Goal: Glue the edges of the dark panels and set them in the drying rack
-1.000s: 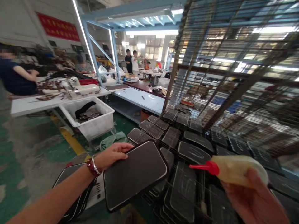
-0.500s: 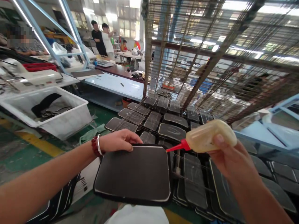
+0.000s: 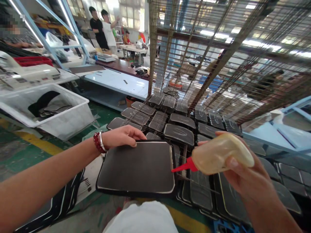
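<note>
My left hand (image 3: 123, 137) grips the far edge of a dark rectangular panel (image 3: 137, 168) with rounded corners, thumb on top and fingers underneath. A pale line runs round the panel near its black border. My right hand (image 3: 243, 171) is wrapped round a squeeze bottle of yellowish glue (image 3: 221, 153), tilted with its red nozzle (image 3: 182, 166) pointing left. The nozzle tip touches or nearly touches the panel's right edge, about midway down. Similar dark panels (image 3: 179, 134) lie in rows on a wire rack beyond my hands.
A tall wire-mesh rack (image 3: 206, 55) leans up at the right. At the left stands a white plastic bin (image 3: 70, 113) with black pieces inside, beside a sewing machine (image 3: 31, 77). A light-blue table (image 3: 116, 82) is behind. Several people (image 3: 98, 30) are in the background.
The bottle's nozzle has moved from the panel's far right corner down along its right edge toward me. My left hand keeps its hold on the panel.
</note>
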Demonstrator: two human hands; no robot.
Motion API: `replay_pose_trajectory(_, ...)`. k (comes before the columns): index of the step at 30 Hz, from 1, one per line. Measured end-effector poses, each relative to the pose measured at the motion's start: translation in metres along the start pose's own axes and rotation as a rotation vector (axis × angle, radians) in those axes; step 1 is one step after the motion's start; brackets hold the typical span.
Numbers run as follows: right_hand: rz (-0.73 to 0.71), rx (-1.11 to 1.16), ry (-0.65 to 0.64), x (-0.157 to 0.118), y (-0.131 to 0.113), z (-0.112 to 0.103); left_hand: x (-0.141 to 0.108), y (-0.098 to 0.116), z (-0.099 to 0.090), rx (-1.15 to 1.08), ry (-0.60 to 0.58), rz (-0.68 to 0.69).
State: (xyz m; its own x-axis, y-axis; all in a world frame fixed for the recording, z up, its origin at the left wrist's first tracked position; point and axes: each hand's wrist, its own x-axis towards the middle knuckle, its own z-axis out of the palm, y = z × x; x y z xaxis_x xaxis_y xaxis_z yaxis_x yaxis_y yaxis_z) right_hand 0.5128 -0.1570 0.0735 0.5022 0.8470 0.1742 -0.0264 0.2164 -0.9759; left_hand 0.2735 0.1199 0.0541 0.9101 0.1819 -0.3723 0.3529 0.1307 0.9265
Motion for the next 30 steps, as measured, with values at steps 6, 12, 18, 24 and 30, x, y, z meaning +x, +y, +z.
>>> replay_pose_trajectory(6,0.084,0.025,0.064,-0.01,-0.003,0.01,0.002,-0.009,-0.013,-0.055,0.048,-0.006)
replay_pose_trajectory(12,0.084,0.059,0.136,-0.007,0.001,0.008,0.004,-0.013,-0.021,-0.139,0.137,-0.013)
replay_pose_trajectory(18,0.004,0.096,0.333,0.001,0.02,0.008,0.001,-0.018,-0.017,-0.278,0.231,0.017)
replay_pose_trajectory(24,-0.1,0.162,0.568,0.007,0.038,0.013,0.001,-0.029,-0.013,-0.458,0.276,0.051)
replay_pose_trajectory(30,-0.079,0.213,0.64,0.006,0.056,0.019,0.004,-0.04,-0.01,-0.551,0.291,0.066)
